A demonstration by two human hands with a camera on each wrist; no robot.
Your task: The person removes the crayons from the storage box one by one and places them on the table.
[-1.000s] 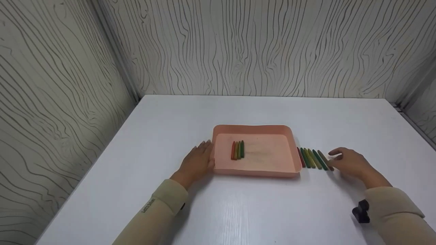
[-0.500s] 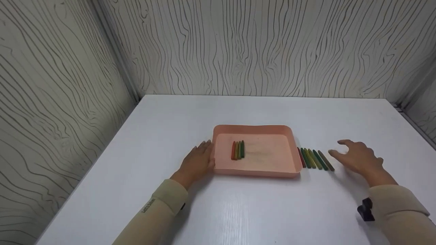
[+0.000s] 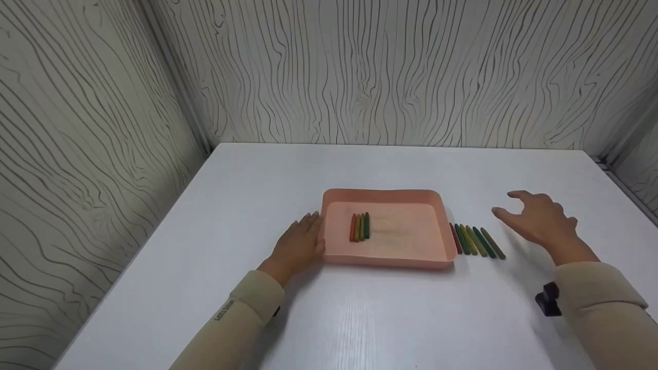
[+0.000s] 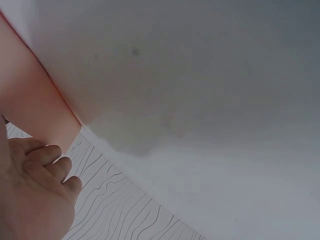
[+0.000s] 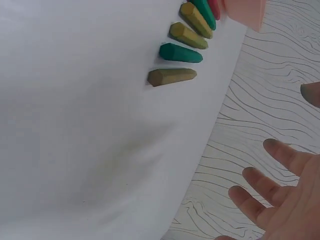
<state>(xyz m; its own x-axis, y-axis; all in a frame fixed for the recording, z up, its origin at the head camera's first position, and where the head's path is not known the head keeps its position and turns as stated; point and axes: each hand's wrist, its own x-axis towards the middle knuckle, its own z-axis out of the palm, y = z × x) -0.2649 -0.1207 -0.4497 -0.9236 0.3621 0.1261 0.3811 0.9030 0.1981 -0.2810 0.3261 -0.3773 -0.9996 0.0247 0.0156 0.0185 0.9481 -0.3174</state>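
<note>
A shallow pink tray (image 3: 390, 262) sits mid-table, with several crayons (image 3: 359, 227) side by side in its left part. My left hand (image 3: 295, 244) rests against the tray's left wall, fingers straight; the left wrist view shows its fingertips at the pink wall (image 4: 40, 95). Right of the tray, several more crayons lie in a slanted row, from a red one (image 3: 455, 238) by the tray to an olive-brown one (image 5: 172, 76) at the outer end. Above and right of that row hovers my right hand (image 3: 540, 218), thumb and fingers spread, holding nothing.
The white table (image 3: 385, 318) carries the tray and crayons. Walls with a wood-line pattern (image 3: 390, 72) stand behind and at the sides. A small black device (image 3: 548, 299) sits at the right cuff.
My right hand has come off the olive-brown crayon at the row's end, opened, and moved up and away to the right. My left hand, the tray and the crayons stay in place.
</note>
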